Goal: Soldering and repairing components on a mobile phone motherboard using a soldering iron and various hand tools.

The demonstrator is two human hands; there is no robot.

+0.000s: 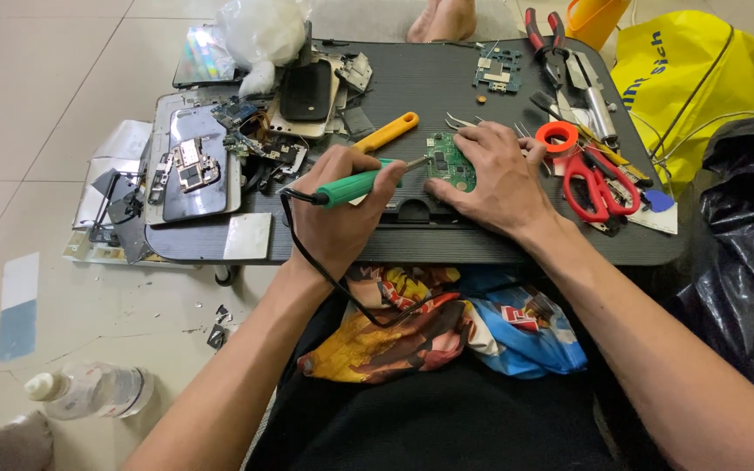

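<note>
**Operator:** Where is the board, and what is in hand?

**Technician:** The green circuit board lies flat near the front edge of the dark counter. Your right hand presses on it, fingers spread. Your left hand is clamped on the green-handled soldering iron, tip touching the board's left edge. Judged step: soldering. Red scissors lie just right.

**Operator:** Next move?

**Technician:** It calls for a steady tip and a firmly pinned board.
</note>
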